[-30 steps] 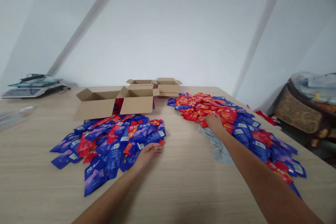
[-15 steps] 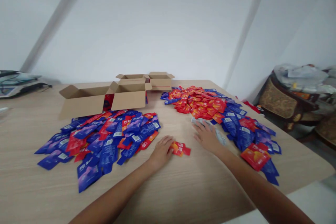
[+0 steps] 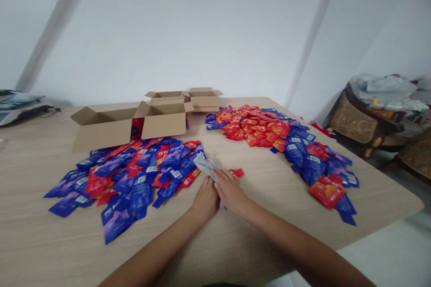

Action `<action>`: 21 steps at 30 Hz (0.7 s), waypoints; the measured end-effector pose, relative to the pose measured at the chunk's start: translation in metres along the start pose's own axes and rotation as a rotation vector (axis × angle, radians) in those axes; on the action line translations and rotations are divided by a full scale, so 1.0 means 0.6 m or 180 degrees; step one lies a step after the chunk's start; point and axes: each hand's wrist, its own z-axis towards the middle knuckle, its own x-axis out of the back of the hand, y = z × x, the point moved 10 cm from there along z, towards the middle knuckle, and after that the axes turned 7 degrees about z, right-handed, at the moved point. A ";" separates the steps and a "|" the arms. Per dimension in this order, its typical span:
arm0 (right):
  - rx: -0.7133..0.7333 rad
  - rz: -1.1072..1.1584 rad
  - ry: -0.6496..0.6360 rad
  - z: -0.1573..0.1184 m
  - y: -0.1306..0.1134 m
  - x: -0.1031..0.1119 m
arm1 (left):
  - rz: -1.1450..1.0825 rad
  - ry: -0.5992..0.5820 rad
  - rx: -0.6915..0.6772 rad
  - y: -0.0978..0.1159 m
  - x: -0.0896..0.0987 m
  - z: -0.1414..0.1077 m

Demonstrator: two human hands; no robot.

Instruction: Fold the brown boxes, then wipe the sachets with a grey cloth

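Grey cloth [image 3: 203, 163] under right hand [image 3: 229, 191], left hand [image 3: 205, 197] alongside

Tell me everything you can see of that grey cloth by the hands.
The grey cloth is pale, crumpled and looks like thin, soft fabric. It lies aslant and bunched on the table. The right hand covers its middle; the left hand is close beside, contact unclear. Its far end sticks out past the hands, near the left sachet pile. The rest is hidden.
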 end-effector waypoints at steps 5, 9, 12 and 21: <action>-0.0008 -0.0684 -0.0478 -0.025 0.043 -0.038 | 0.0112 -0.0271 -0.0030 -0.004 -0.021 0.005; -0.0640 -0.1156 -0.0405 -0.025 0.176 0.033 | 0.0116 -0.0279 0.0216 -0.017 -0.010 0.002; -0.0879 -0.1126 -0.0096 -0.021 0.237 0.093 | -0.0328 -0.0045 0.0179 -0.021 0.014 -0.007; -0.0161 0.0125 0.0546 -0.020 0.073 0.054 | -0.3694 -0.0654 0.1709 -0.099 -0.074 -0.007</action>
